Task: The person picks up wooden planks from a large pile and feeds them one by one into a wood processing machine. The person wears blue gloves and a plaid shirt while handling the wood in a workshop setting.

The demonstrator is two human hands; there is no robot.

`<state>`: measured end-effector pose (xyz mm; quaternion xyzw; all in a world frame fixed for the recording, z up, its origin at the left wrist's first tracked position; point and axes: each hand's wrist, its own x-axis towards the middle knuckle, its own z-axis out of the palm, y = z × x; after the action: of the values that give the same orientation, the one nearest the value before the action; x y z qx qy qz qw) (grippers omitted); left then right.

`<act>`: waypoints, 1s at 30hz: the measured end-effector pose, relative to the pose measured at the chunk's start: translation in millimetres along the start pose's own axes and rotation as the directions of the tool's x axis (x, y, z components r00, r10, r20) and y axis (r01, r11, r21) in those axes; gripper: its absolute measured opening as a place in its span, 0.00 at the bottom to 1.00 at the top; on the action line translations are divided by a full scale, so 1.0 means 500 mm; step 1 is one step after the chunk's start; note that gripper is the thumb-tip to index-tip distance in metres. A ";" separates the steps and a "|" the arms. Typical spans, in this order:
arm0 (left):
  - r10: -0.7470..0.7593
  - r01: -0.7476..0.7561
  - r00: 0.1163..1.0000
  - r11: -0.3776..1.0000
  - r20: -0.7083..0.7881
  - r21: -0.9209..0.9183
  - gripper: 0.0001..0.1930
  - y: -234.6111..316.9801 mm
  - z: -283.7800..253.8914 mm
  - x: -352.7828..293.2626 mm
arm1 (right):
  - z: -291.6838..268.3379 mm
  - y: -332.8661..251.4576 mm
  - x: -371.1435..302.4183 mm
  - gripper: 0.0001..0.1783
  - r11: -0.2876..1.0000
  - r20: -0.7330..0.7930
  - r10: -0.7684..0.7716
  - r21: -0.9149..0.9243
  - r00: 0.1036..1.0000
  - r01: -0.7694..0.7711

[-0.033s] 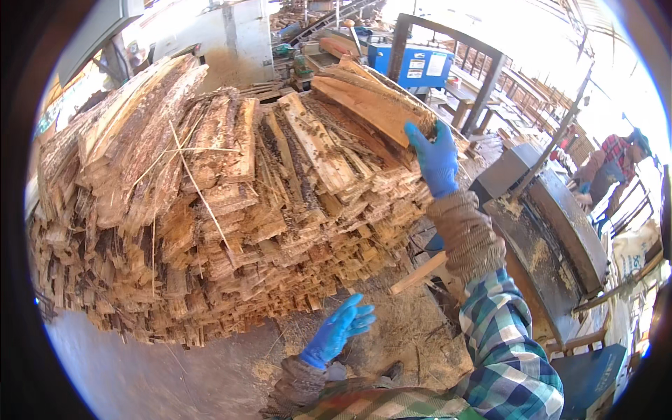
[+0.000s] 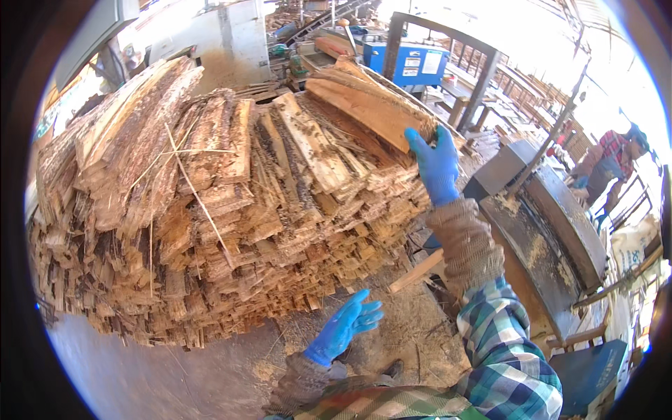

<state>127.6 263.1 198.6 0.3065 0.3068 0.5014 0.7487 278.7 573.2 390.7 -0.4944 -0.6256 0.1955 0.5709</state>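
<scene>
My right hand [image 2: 438, 166], in a blue glove, is at the near right end of a thick, reddish-brown wooden plank [image 2: 367, 105]. Its thumb lies on the plank's front face and its fingers reach round the far side. The plank rests on top of a large stack of rough, bark-edged slabs [image 2: 231, 217]. Low in front of the stack, my left hand [image 2: 341, 329], also gloved in blue, hangs in the air with fingers stretched and nothing in them.
Right of the stack stands a dark metal machine bed [image 2: 535, 245] with sawdust on it. A short wooden piece [image 2: 418, 271] juts out beside it. Behind are a blue machine box [image 2: 413, 64] and a dark metal frame [image 2: 483, 91]. Another person [image 2: 609, 168] works at the far right.
My left hand has shifted slightly right and up. The right hand stays at the plank's end, and the whole view has moved a little.
</scene>
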 end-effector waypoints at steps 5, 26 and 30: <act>0.120 -0.100 0.983 0.984 0.139 -0.147 0.51 0.067 0.187 0.184 | -0.230 0.010 -0.215 0.35 0.936 -0.032 0.144 0.329 0.989 -0.126; 0.231 -0.233 0.972 0.970 0.031 0.070 0.44 -0.134 0.572 0.314 | -0.787 0.122 -0.576 0.58 0.729 0.434 0.618 -0.003 0.655 -0.685; 0.136 -0.212 0.940 0.952 0.314 0.222 0.51 -0.119 0.649 0.381 | -0.700 0.310 -0.658 0.51 0.418 0.336 0.540 0.689 0.772 -0.592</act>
<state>468.7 374.5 326.2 0.4967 0.2247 0.4715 0.6932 611.5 251.4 188.9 -0.3795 -0.2954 0.6356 0.6040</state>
